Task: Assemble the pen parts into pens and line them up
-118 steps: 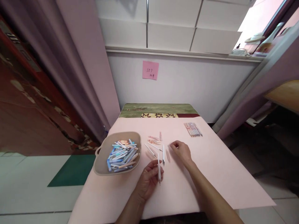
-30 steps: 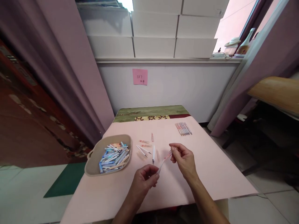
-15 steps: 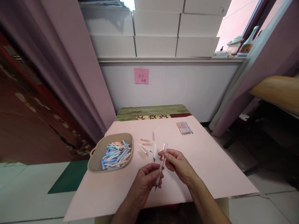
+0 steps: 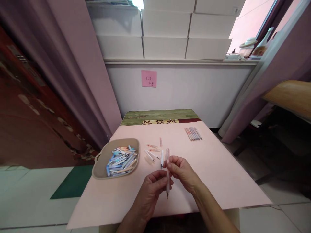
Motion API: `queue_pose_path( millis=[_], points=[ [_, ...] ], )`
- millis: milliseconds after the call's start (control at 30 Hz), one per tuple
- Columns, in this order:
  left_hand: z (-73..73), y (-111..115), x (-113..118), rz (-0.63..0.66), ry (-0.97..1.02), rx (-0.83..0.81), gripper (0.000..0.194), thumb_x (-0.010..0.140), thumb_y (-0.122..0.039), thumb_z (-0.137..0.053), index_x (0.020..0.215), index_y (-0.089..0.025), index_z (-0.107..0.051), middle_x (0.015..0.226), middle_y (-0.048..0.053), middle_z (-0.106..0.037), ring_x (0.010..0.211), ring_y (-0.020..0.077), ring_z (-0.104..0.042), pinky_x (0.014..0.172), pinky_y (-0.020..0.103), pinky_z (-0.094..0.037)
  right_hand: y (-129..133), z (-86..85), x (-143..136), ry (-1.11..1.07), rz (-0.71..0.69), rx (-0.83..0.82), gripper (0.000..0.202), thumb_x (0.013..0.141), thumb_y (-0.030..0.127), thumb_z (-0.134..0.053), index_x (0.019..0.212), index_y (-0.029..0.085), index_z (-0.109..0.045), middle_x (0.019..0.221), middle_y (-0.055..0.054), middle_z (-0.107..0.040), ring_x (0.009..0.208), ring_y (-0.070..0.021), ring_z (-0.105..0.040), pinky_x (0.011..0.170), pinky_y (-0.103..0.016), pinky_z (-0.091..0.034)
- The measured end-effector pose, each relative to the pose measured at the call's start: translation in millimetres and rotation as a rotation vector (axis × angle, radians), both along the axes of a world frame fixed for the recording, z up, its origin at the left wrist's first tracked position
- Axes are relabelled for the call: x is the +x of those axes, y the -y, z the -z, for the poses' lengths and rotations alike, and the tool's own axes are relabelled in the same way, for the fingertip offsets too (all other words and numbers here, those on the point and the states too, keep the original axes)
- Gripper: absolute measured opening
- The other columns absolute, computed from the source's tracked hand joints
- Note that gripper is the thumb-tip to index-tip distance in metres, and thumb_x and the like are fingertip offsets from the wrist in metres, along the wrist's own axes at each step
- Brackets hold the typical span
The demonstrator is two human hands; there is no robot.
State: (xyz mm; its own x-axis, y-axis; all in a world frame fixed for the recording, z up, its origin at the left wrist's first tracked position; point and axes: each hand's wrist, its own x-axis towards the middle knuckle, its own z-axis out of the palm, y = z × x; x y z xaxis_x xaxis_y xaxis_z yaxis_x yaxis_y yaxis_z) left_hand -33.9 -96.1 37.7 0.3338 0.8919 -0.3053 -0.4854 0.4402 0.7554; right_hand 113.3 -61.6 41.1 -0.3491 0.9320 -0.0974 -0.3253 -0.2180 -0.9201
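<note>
Both hands hold one slim pen [image 4: 167,181] with a pinkish upper part, upright over the front half of the pink table cover. My left hand [image 4: 155,186] pinches its lower barrel, tip pointing down toward me. Around the upper part, the fingers of my right hand [image 4: 179,168] are closed. Just beyond lie white refills [image 4: 162,158], two more thin white refills [image 4: 150,156] with dark tips, and small pinkish clear caps [image 4: 152,146]. To the left, a beige basket [image 4: 98,168] holds many pen parts. A row of several pens [image 4: 193,133] lies at the back right.
The pink cover [image 4: 218,181] spreads over a table with a green patterned back edge [image 4: 160,114]. Behind stands a wall with a pink note [image 4: 149,78]. Curtains hang on both sides, and a wooden piece of furniture [image 4: 289,97] is at the right.
The pen in my hands has turned from a slant to nearly upright. My hands remain closed on it. The whole view has shifted slightly.
</note>
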Motion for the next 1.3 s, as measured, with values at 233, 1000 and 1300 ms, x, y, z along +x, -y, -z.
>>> queue_pose_path(
  millis=[233, 1000, 1300],
  points=[
    [-2.0, -1.0, -3.9, -0.015, 0.009, -0.017, 0.019, 0.068, -0.023, -0.077, 0.084, -0.013, -0.073, 0.071, 0.006, -0.068, 0.065, 0.0133, -0.057, 0.067, 0.025, -0.043, -0.4, 5.4, 0.2, -0.033, -0.054, 0.075, 0.033, 0.082, 0.046, -0.064, 0.098, 0.018, -0.071, 0.09, -0.005, -0.065, 0.064, -0.012, -0.053, 0.061, -0.026, -0.044],
    [0.8, -3.6, -4.3, 0.008, -0.025, 0.017, 0.016, 0.07, -0.021, -0.076, 0.083, -0.013, -0.073, 0.071, 0.005, -0.067, 0.066, 0.0122, -0.056, 0.067, 0.024, -0.041, -0.7, 14.3, -6.8, -0.159, -0.083, -0.014, 0.035, 0.079, 0.045, -0.067, 0.095, 0.015, -0.072, 0.074, -0.004, -0.063, 0.057, -0.0105, -0.05, 0.05, -0.023, -0.042],
    [3.3, -4.9, -4.3, 0.01, -0.046, 0.035, 0.015, 0.071, -0.022, -0.075, 0.083, -0.013, -0.073, 0.071, 0.004, -0.067, 0.066, 0.0113, -0.055, 0.066, 0.023, -0.04, -0.3, 10.2, -8.3, -0.153, -0.055, -0.028, 0.038, 0.077, 0.048, -0.069, 0.097, 0.016, -0.071, 0.09, -0.007, -0.065, 0.064, -0.0117, -0.054, 0.053, -0.023, -0.042]
  ],
)
